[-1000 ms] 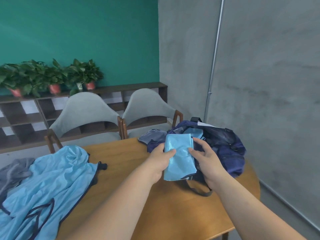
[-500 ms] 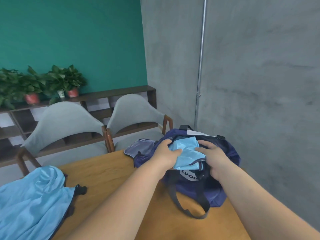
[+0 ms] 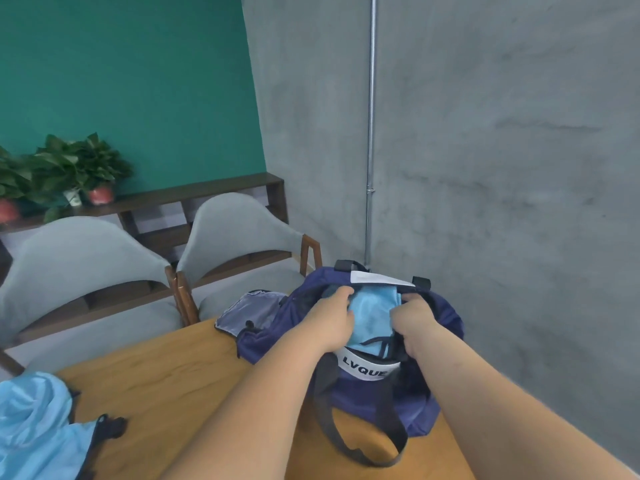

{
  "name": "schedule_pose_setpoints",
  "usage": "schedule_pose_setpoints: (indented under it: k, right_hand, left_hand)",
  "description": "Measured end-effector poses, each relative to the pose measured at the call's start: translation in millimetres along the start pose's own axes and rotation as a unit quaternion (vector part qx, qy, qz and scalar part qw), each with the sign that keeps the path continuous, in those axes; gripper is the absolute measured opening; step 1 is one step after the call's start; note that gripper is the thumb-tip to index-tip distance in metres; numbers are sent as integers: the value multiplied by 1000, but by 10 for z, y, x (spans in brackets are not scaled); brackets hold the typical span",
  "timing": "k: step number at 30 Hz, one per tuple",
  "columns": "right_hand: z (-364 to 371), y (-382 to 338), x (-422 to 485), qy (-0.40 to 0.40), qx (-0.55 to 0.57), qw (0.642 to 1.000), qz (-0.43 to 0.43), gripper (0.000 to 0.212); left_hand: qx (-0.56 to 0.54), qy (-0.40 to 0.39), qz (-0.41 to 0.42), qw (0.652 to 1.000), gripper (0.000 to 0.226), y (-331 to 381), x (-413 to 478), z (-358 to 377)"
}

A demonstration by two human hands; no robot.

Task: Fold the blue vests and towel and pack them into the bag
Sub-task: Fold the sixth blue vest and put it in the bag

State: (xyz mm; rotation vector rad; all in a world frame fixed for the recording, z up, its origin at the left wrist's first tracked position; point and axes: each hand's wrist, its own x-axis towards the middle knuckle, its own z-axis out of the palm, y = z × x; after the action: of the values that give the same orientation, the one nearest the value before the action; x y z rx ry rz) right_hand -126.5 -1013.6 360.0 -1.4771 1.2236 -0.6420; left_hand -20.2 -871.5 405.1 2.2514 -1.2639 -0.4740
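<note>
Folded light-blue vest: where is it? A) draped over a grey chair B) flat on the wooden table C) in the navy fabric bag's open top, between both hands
C: folded light-blue vest sits inside the open navy fabric bag, left hand and right hand gripping its sides.

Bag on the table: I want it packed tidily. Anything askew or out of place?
Held by the left hand and right hand, the folded vest sits only partway in the bag, dark trim hanging over its label. A crumpled vest lies at the table's left.
</note>
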Motion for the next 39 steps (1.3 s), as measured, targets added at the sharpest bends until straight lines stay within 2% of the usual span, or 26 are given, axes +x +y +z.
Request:
schedule_pose_setpoints:
  k: [3, 6, 9, 14, 18, 19, 21, 24, 26, 27, 29, 30, 32, 34, 37, 39]
  right_hand:
    - [-66, -66, -177, -4, -110, 994, -14, 27]
    - [-157, -80, -101, -2, -254, 967, -35, 43]
    - [-261, -78, -42, -8, -298, 954, -4, 49]
    - [-150, 3, -56, 46, -331, 943, -10, 50]
    - [-41, -8, -37, 38, -318, 947, -23, 62]
    - [-40, 0, -40, 28, -353, 935, -25, 64]
    - [-44, -13, -65, 7, -459, 887, -50, 62]
    - [-85, -207, -150, 24, -598, 781, -179, 44]
    - [-109, -371, -207, 54, -634, 724, -266, 34]
    - [-107, -418, -219, 53, -634, 711, -300, 30]
    - [-77, -389, -195, -26, -636, 691, -343, 26]
    - [-51, -289, -148, -89, -632, 694, -333, 29]
    - [-40, -13, -74, -188, -620, 722, -242, 45]
    - [-60, 222, -19, -198, -608, 750, -169, 62]
    - [-41, 290, -16, -194, -586, 770, -161, 67]
    - [-49, 198, -32, -208, -579, 773, -157, 68]
  left_hand:
    - [164, -55, 17, 985, 66, -37, 82, 92]
    - [239, -60, 37, 968, 51, -80, 134, 188]
    - [250, -67, 41, 965, 37, -123, 161, 232]
    - [236, -79, 37, 968, 57, -157, 143, 267]
    - [244, -81, 37, 966, 67, -144, 146, 278]
    - [246, -82, 37, 965, 69, -136, 143, 277]
    - [248, -87, 39, 964, 72, -127, 140, 275]
    - [261, -98, 47, 959, 80, -118, 144, 274]
    - [278, -102, 48, 954, 87, -103, 135, 292]
    - [287, -104, 49, 951, 88, -87, 124, 307]
    - [303, -99, 50, 947, 87, -43, 91, 342]
    - [308, -98, 48, 945, 87, -20, 66, 359]
    - [330, -105, 44, 937, 89, 27, 31, 405]
    - [374, -119, 38, 919, 96, 69, 20, 450]
    - [409, -138, 29, 902, 98, 145, -6, 459]
    - [398, -126, 23, 908, 92, 165, -75, 464]
